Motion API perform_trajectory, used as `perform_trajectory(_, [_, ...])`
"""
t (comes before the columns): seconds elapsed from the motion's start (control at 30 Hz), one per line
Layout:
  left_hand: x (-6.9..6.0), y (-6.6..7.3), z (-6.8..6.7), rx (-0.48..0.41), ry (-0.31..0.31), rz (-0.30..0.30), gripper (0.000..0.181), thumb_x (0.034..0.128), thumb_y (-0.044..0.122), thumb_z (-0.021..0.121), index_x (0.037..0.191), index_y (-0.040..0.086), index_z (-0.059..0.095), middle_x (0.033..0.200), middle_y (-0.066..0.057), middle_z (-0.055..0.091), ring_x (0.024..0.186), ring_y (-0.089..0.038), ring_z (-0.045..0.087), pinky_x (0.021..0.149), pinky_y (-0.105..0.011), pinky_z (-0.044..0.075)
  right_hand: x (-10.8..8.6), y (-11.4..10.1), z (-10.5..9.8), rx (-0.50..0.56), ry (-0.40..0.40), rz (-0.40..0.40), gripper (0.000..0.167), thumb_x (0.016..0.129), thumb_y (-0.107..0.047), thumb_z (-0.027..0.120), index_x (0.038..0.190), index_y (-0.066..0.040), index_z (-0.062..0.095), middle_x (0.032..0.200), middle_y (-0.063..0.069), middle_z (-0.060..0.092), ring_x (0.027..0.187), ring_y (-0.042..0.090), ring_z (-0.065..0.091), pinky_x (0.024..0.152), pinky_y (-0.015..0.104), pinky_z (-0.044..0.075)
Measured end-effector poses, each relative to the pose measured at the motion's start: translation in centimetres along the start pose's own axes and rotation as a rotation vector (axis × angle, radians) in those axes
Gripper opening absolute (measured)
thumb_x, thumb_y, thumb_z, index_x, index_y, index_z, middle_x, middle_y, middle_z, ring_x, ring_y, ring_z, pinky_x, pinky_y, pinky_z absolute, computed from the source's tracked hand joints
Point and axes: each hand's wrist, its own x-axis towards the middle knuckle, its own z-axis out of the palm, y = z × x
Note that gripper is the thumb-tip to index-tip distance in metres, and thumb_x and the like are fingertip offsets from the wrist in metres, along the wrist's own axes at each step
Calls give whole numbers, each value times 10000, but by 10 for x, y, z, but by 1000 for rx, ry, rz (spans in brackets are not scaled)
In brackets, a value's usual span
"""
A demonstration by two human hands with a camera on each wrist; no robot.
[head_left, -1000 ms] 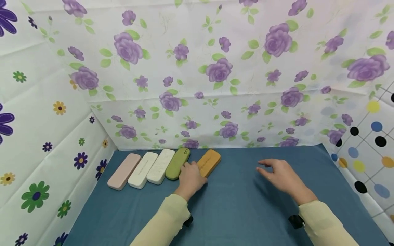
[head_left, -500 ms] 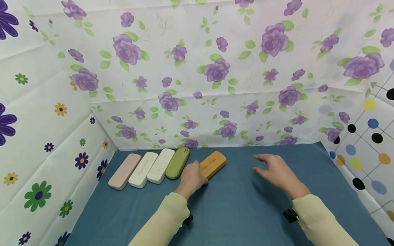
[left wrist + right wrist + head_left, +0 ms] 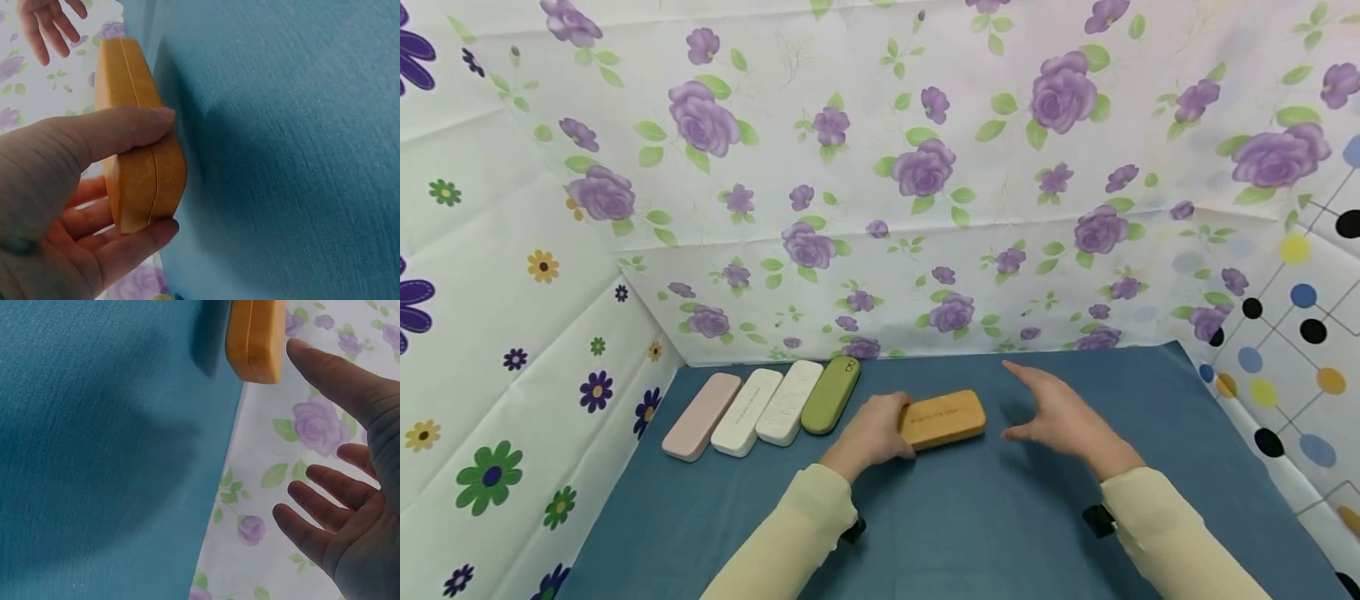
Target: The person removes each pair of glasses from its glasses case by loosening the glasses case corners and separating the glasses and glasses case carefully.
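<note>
My left hand [image 3: 872, 429] grips the left end of a mustard-yellow glasses case [image 3: 946, 418]. In the left wrist view the thumb lies across one edge of the case [image 3: 128, 78], with fingers under its end. Its shadow on the cloth stands apart from it, so it looks lifted a little. My right hand [image 3: 1063, 417] hovers just right of the case, thumb and fingers spread, holding nothing. In the right wrist view a gap separates the thumb from the case [image 3: 257, 340]. The case appears closed, with small lettering on its top.
Left of my hand, a slanted row of glasses cases lies on the blue cloth [image 3: 970, 533]: pink [image 3: 702, 417], white [image 3: 747, 412], textured white [image 3: 790, 402] and green [image 3: 831, 395]. A flowered sheet [image 3: 880, 167] hangs behind, with patterned sheets at both sides.
My left hand has drawn the mustard case rightward, away from the green one, and turned it from slanted to nearly crosswise. My right hand has come closer and spread wider.
</note>
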Motion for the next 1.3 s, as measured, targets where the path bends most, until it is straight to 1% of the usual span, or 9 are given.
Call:
perform_trajectory(0.23, [-1,7,7,0,-63,71,735,621,286,876,1268,167,549,1116,20,623,861,-85,544,746,-279,468,3,-3,7,15,-47,-6,1109,607,-503,825,1494,-225,221,1529,81,289,1358,342,342,977,546,396])
perform_trajectory(0.3, [-2,9,9,-3,-69,86,729,617,279,878,1261,170,554,1114,24,623,859,-82,542,747,-275,469,3,-5,9,17,-60,-6,1112,591,-507,830,1490,-235,234,1525,69,298,1360,330,344,973,535,406])
perform_trajectory(0.4, [-1,12,12,7,-82,102,716,617,280,877,1252,180,561,1108,36,622,850,-74,535,745,-265,466,2,-5,15,11,-77,-38,1110,570,-518,834,1481,-249,259,1515,72,319,1354,338,349,960,546,408])
perform_trajectory(0.5, [0,15,14,20,-100,118,711,620,301,873,1250,193,562,1097,48,622,832,-67,535,727,-258,464,1,-4,24,1,-93,-45,1096,549,-513,847,1466,-289,289,1500,39,348,1352,311,360,975,530,405])
perform_trajectory(0.67, [4,19,18,38,-125,150,698,627,320,867,1247,227,560,1096,67,617,828,-57,532,723,-256,464,-1,1,37,8,-111,-19,1079,534,-480,868,1449,-291,328,1473,15,387,1340,279,382,987,512,402])
perform_trajectory(0.83, [5,19,21,44,-137,150,694,627,315,870,1243,228,563,1098,69,614,833,-58,525,739,-253,464,-1,4,46,-2,-112,-18,1057,551,-442,877,1447,-232,356,1463,29,399,1330,275,395,989,502,402])
perform_trajectory(1.0, [5,17,22,39,-135,142,684,631,309,867,1239,224,566,1079,73,613,818,-63,523,726,-244,460,-1,3,50,18,-134,-1,935,592,-351,882,1398,-168,445,1381,34,494,1233,240,493,940,454,450])
perform_trajectory(1.13, [5,17,22,35,-133,142,678,634,308,865,1237,214,569,1070,72,616,812,-63,525,721,-241,458,0,2,51,20,-138,13,828,616,-302,876,1345,-154,511,1314,15,548,1167,203,535,906,421,472])
perform_trajectory(1.3, [5,16,23,46,-129,136,680,635,314,863,1240,214,568,1065,68,618,805,-64,525,713,-245,457,2,3,53,9,-134,1,776,627,-302,870,1316,-160,540,1280,4,568,1132,185,551,883,406,483])
